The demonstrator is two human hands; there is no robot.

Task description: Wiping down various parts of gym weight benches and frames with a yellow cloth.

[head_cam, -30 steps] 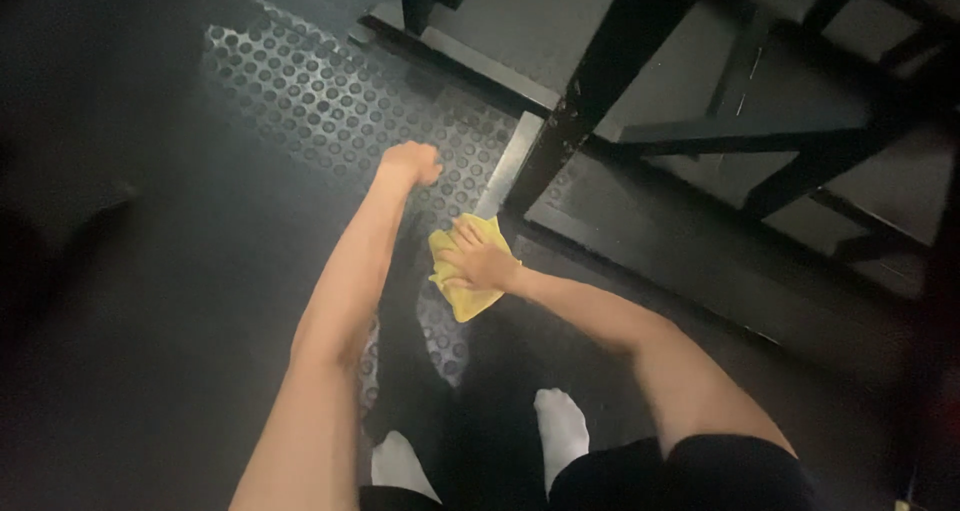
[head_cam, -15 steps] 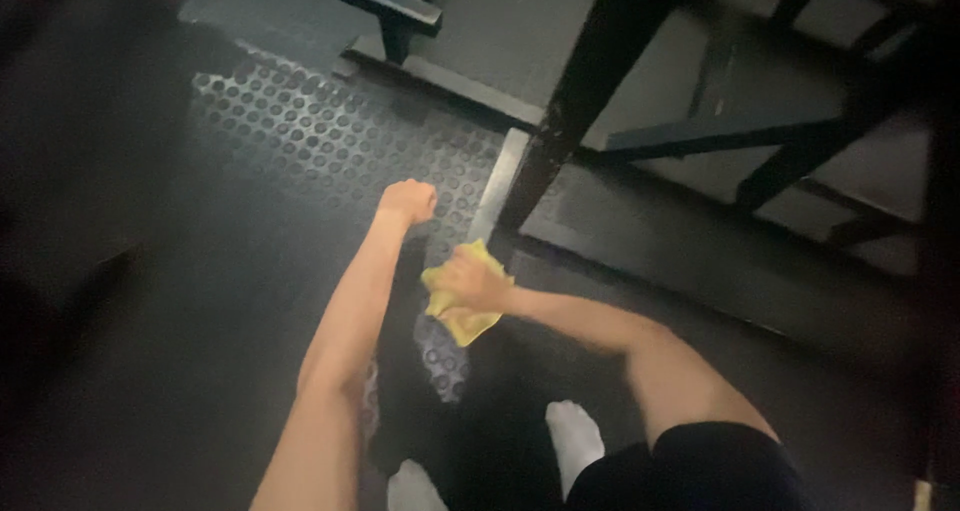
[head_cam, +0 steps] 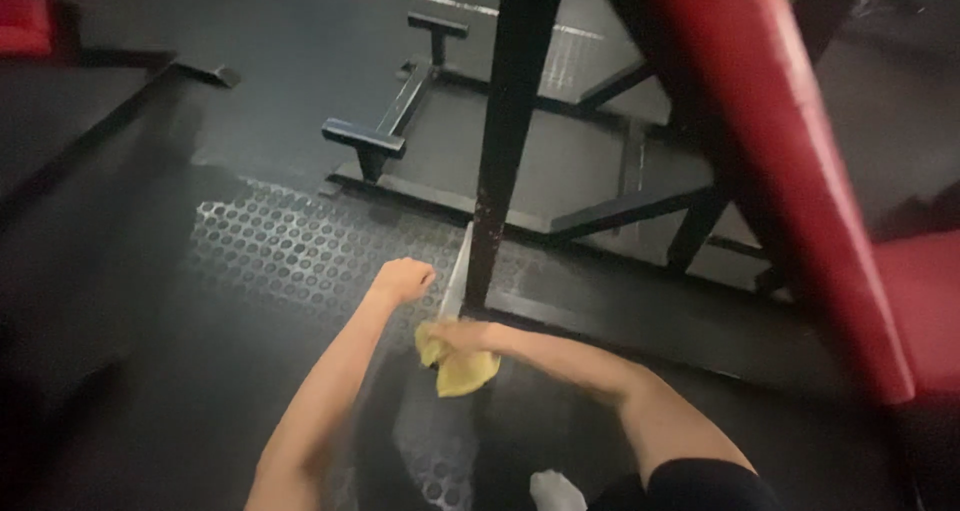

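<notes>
Gripping one yellow cloth (head_cam: 462,369): right hand (head_cam: 458,337); left hand (head_cam: 402,278) fisted.

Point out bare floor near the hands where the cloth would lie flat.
Free: studded black rubber mat, left of the left hand. Crowded: right hand with yellow cloth against the black steel upright and its floor bars.

View has tilted upward: red padded frame (head_cam: 800,171) and far black bench foot (head_cam: 365,143) now visible. Right hand (head_cam: 462,336) with yellow cloth (head_cam: 462,369) has slid slightly toward the person.
</notes>
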